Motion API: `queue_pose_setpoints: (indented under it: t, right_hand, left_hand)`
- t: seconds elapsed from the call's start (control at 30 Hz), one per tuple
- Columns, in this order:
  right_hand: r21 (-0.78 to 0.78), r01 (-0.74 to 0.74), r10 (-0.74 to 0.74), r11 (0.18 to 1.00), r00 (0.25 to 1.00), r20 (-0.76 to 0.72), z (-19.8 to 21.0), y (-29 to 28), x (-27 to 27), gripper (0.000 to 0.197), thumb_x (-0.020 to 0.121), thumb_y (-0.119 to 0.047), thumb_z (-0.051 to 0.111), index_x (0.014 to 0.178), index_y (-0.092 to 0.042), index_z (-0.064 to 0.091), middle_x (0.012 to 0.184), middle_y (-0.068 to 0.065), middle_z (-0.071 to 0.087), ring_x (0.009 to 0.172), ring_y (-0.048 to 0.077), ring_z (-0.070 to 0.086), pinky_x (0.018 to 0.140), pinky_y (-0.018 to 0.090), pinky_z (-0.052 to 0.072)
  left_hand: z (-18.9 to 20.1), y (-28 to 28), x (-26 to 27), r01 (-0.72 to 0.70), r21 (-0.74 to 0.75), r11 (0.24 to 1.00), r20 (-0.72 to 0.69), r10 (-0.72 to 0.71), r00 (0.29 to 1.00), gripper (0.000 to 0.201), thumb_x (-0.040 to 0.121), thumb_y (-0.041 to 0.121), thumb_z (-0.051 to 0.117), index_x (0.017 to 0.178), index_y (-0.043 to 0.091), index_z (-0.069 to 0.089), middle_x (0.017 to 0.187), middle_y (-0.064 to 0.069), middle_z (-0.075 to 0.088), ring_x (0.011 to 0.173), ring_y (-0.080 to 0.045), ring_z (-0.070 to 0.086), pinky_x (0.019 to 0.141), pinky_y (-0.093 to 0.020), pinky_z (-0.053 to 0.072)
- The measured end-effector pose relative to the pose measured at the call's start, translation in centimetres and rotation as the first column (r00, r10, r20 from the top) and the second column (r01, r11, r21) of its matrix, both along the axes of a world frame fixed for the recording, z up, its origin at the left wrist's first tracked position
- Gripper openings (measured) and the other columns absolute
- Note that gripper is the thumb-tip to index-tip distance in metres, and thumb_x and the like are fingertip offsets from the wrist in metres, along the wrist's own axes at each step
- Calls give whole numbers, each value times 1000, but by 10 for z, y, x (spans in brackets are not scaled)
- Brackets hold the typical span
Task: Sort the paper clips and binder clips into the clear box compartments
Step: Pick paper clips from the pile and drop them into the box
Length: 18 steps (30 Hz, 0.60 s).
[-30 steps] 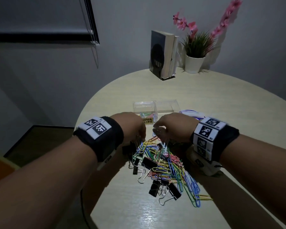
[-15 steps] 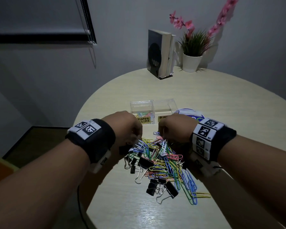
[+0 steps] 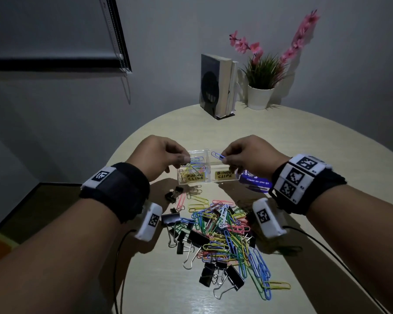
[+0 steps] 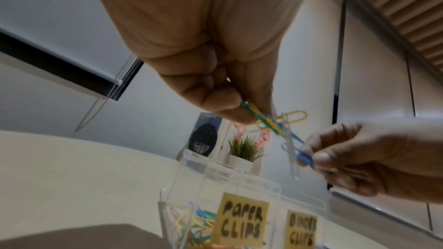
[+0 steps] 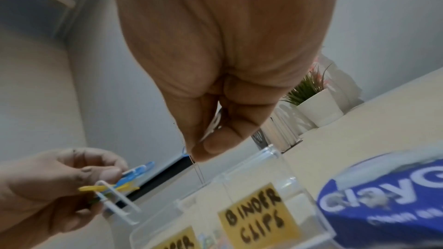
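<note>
My left hand (image 3: 187, 160) pinches a small bunch of coloured paper clips (image 4: 271, 122) above the clear box (image 3: 222, 181), over its left compartment labelled "paper clips" (image 4: 242, 219), which holds several coloured clips. My right hand (image 3: 224, 158) pinches one blue paper clip (image 3: 216, 155) just above the divider; the clip points toward the left hand's bunch. I see nothing in the right compartment, labelled "binder clips" (image 5: 256, 213). A mixed pile of coloured paper clips and black binder clips (image 3: 222, 234) lies on the table nearer me, below both wrists.
A round blue-and-white lid or packet (image 3: 256, 181) lies against the box's right side. At the table's far edge stand a book in a holder (image 3: 216, 85) and a white potted plant (image 3: 260, 96). The round table's (image 3: 327, 143) left edge curves close to my left arm.
Both hands have lifted off the clip pile and moved forward to above the clear box, each carrying paper clips.
</note>
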State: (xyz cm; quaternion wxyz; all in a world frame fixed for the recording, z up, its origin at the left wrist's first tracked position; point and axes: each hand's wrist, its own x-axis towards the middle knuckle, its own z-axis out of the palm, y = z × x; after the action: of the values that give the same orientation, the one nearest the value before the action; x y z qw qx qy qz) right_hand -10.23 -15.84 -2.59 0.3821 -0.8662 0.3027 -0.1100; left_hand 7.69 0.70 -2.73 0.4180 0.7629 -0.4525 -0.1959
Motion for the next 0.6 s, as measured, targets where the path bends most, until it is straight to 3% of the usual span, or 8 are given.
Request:
queue_pose_setpoints:
  t: [0.07, 0.13, 0.2, 0.3, 0.37, 0.5, 0.6]
  right_hand:
    - [12, 23, -23, 1000, 999, 30, 5, 0, 10, 5, 85, -9, 70, 88, -7, 74, 64, 4, 68, 41, 1, 58, 46, 14, 47]
    - [-7, 36, -36, 999, 999, 28, 7, 3, 21, 5, 84, -10, 71, 87, -8, 74, 67, 7, 70, 48, 7, 62, 47, 17, 49]
    - [-50, 40, -40, 998, 999, -1, 6, 6, 34, 3, 82, -11, 72, 85, -9, 73, 70, 9, 73, 56, 16, 67, 51, 24, 54]
    - [-127, 38, -44, 991, 998, -50, 2, 11, 50, 3, 79, -12, 74, 80, -10, 71, 70, 7, 73, 62, 20, 71, 56, 27, 54]
    - [-221, -1, -22, 975, 995, -101, 2, 14, 58, 4, 79, -15, 74, 79, -11, 75, 74, 5, 74, 73, 21, 72, 67, 29, 55]
    - [-269, -44, 8, 962, 991, -134, 2, 18, 64, 16, 85, -20, 68, 91, -11, 79, 87, 6, 77, 84, 22, 71, 82, 35, 56]
    - [-172, -2, -6, 985, 999, -46, 3, 17, 56, 20, 90, -17, 62, 103, -10, 75, 94, 10, 76, 85, 21, 73, 81, 38, 60]
  left_hand:
    - [1, -8, 3, -71, -25, 997, 31, 72, 997, 3, 80, 16, 77, 79, 14, 78, 64, -3, 70, 58, -10, 58, 52, -25, 46]
    - [-1, -18, 5, -134, -10, 991, 94, 135, 986, 4, 80, 19, 78, 78, 16, 78, 67, -6, 71, 58, -12, 57, 55, -25, 47]
    - [-4, -26, 6, -171, 47, 984, 177, 160, 971, 5, 80, 23, 78, 78, 19, 77, 67, -3, 70, 57, -12, 57, 58, -23, 46]
    - [-9, -31, 4, -181, 144, 973, 267, 138, 954, 8, 81, 24, 77, 84, 17, 79, 71, 0, 70, 64, -13, 59, 63, -22, 44]
    - [-12, -31, 2, -171, 176, 969, 306, 112, 946, 13, 83, 25, 74, 91, 16, 79, 75, 0, 72, 71, -14, 61, 70, -24, 47]
    - [-13, -26, 1, -188, 106, 976, 281, 152, 948, 17, 89, 22, 68, 100, 13, 77, 82, -5, 75, 70, -17, 68, 71, -28, 54]
    - [-11, -17, -4, -202, 21, 979, 272, 189, 944, 14, 88, 20, 69, 100, 15, 75, 81, -1, 72, 69, -16, 68, 65, -26, 50]
